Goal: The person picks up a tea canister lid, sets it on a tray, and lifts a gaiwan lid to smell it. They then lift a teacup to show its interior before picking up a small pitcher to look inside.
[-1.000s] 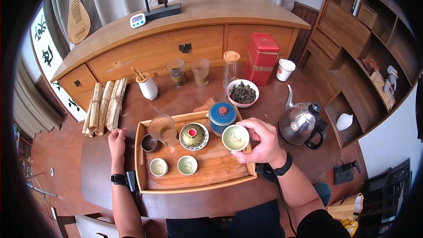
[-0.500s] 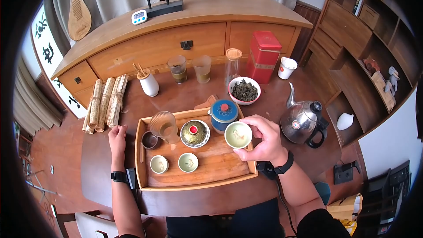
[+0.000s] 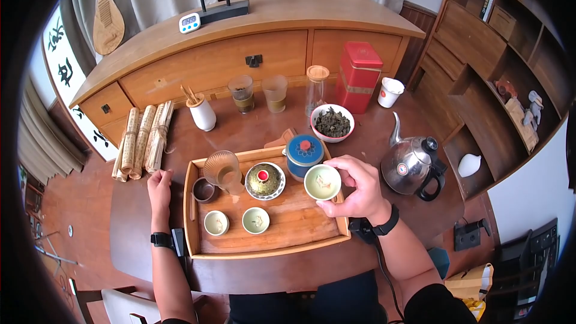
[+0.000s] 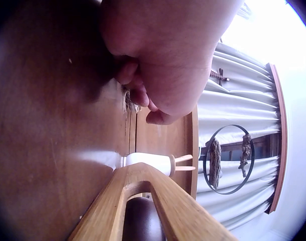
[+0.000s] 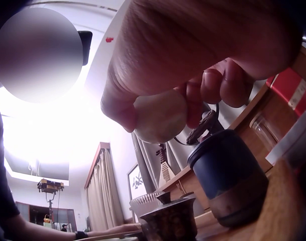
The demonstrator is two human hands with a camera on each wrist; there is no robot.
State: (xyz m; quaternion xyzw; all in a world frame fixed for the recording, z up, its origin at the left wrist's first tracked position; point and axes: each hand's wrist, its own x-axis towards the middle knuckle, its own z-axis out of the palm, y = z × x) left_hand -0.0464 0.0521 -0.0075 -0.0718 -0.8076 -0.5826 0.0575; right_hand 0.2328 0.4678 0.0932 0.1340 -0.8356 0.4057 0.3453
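Observation:
My right hand (image 3: 359, 191) pinches a small pale green teacup (image 3: 322, 182) between thumb and fingers, above the right part of the wooden tray (image 3: 288, 251). The cup is tipped so its inside, with a design at the bottom, faces the head camera; the right wrist view shows the cup's outside (image 5: 160, 116). Two matching teacups, one at left (image 3: 216, 223) and one nearer the middle (image 3: 255, 221), stand on the tray. On the table left of the tray, my left hand (image 3: 159, 189) rests with fingers loosely curled, holding nothing.
The tray also bears a lidded gaiwan (image 3: 265, 181), a glass pitcher (image 3: 222, 171), a dark cup (image 3: 204, 191) and a blue lidded jar (image 3: 304, 155). A steel kettle (image 3: 408, 171) stands at right, a bowl of tea leaves (image 3: 332, 125) behind. Bamboo scrolls (image 3: 144, 141) lie at left.
The head view has shifted slightly. My right hand keeps the teacup over the tray's right side with barely any movement; my left hand stays put.

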